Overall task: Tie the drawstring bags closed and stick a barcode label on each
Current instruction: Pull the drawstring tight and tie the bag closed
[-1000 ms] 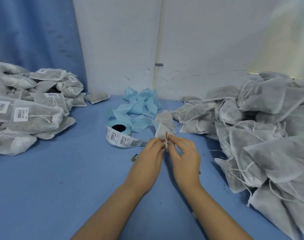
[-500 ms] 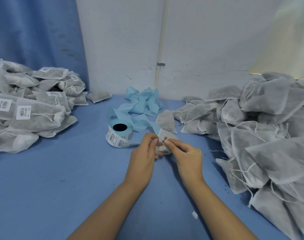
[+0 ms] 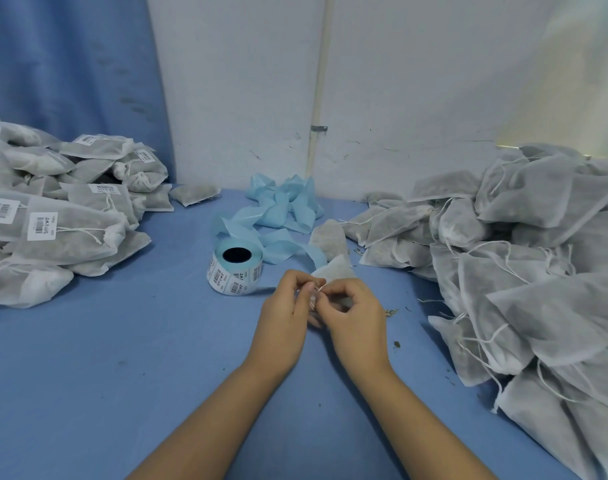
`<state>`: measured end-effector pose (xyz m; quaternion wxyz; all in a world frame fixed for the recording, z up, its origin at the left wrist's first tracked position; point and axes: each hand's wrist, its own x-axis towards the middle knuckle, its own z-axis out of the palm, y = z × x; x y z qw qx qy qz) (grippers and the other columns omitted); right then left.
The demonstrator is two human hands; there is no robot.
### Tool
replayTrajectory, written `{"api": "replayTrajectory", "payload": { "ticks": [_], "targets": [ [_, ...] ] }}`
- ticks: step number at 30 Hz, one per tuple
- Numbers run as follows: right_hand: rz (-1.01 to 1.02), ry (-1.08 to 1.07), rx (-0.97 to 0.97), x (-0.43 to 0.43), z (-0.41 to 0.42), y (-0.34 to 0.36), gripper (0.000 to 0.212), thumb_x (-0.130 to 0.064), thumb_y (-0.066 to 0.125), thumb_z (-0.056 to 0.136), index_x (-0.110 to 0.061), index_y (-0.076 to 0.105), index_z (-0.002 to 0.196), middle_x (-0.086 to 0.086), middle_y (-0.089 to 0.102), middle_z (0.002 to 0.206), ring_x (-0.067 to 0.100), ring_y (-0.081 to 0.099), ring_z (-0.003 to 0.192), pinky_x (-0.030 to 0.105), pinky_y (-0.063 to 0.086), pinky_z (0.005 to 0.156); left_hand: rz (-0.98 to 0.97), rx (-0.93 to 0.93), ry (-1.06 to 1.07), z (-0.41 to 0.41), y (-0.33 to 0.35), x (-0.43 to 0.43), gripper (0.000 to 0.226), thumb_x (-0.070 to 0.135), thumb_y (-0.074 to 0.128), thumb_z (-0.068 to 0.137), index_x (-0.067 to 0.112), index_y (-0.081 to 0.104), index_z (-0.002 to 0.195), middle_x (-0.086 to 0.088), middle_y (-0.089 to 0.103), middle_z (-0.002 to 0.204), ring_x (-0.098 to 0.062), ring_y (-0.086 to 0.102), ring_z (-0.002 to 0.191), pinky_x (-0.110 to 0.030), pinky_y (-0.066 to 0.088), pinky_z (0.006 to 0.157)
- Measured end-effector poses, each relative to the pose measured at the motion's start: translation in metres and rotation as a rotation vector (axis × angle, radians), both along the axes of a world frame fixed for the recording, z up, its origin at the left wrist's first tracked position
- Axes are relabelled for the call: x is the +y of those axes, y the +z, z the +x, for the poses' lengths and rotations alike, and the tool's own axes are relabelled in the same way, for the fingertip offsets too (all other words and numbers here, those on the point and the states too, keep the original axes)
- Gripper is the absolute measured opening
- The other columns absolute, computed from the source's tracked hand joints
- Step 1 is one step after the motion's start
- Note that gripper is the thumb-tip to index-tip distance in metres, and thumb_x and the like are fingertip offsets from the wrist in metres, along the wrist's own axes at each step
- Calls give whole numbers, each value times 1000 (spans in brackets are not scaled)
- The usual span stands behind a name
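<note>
While both hands work close together above the blue table (image 3: 122,358), I see the left hand (image 3: 288,313) and right hand (image 3: 351,313) each pinching the white drawstring (image 3: 318,289) of one bag (image 3: 333,268), which pokes out just behind the fingers. Label roll (image 3: 235,268) stands just left of it, with the backing strip (image 3: 282,209) behind. Unlabelled pile (image 3: 538,271) is at right, labelled pile (image 3: 70,230) at left.

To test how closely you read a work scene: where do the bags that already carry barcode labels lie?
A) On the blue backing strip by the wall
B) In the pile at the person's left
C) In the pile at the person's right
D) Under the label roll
B: the barcode labels show on bags of the left pile, while the right pile shows none.
</note>
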<state>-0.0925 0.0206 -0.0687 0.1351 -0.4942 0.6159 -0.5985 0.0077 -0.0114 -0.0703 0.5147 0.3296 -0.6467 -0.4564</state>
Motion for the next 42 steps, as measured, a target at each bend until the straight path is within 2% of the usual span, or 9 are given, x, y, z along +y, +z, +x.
{"api": "replayTrajectory", "payload": {
  "ticks": [4, 8, 15, 20, 25, 32, 35, 39, 42],
  "targets": [
    [-29, 38, -70, -1, 0, 3, 18, -6, 73, 79, -19, 64, 70, -4, 48, 99, -3, 58, 75, 11, 50, 70, 25, 40, -28, -1, 1, -2, 13, 10, 46, 99, 16, 56, 92, 5, 67, 83, -13, 65, 80, -23, 53, 75],
    [50, 121, -307, -3, -3, 4, 17, -7, 68, 83, -16, 64, 69, -5, 63, 79, 1, 58, 69, 8, 44, 66, -60, -46, 29, 1, 2, -5, 12, 13, 47, 99, 15, 57, 93, 8, 64, 83, -4, 59, 79, -15, 45, 74],
    [35, 434, -750, -1, -10, 12, 17, 0, 52, 87, 1, 66, 78, 9, 70, 75, 15, 67, 73, 20, 54, 70, -121, -101, 29, 2, 5, -2, 13, 11, 53, 95, 17, 63, 89, 13, 64, 79, 5, 55, 73, -7, 39, 70],
    [21, 400, -878, -2, -15, 13, 25, -2, 49, 87, -8, 64, 67, 3, 63, 71, 11, 59, 69, 21, 47, 67, -93, -104, 26, 2, 5, -3, 14, 12, 55, 94, 18, 64, 86, 13, 61, 73, 1, 55, 72, -8, 39, 69],
    [-9, 400, -1057, -2, -21, 13, 2, -10, 59, 67, -9, 58, 69, 1, 60, 69, 12, 54, 66, 23, 43, 66, -76, -114, 49, 1, 5, -4, 13, 10, 55, 94, 16, 65, 87, 11, 59, 74, 0, 53, 70, -8, 40, 69],
    [-8, 407, -1142, -3, -24, 12, 7, -10, 60, 64, -9, 58, 71, 2, 60, 68, 12, 53, 65, 23, 43, 67, -76, -199, 118, -2, 3, -4, 11, 13, 55, 94, 16, 65, 89, 13, 60, 80, 6, 53, 74, -6, 38, 67],
    [13, 429, -1123, -3, -23, 13, 7, -11, 60, 65, -9, 57, 71, 1, 59, 68, 13, 52, 65, 22, 44, 68, -84, -314, 175, -1, 0, -8, 9, 16, 56, 91, 22, 64, 92, 9, 59, 91, 0, 51, 86, -14, 40, 73],
    [60, 534, -1175, -1, -24, 13, 6, -13, 60, 68, -9, 57, 72, 3, 58, 73, 15, 54, 67, 25, 43, 72, -219, -368, 247, -1, -2, -8, 17, 12, 61, 82, 21, 60, 97, 20, 51, 89, 0, 37, 95, 0, 31, 77],
    [143, 683, -1144, 0, -19, 13, 7, -11, 68, 64, -10, 63, 67, 4, 61, 72, 15, 58, 66, 26, 45, 72, -271, -374, 329, 0, -2, -7, 20, 12, 65, 82, 21, 57, 98, 21, 48, 84, 2, 35, 90, -1, 30, 73]
  ]
}}
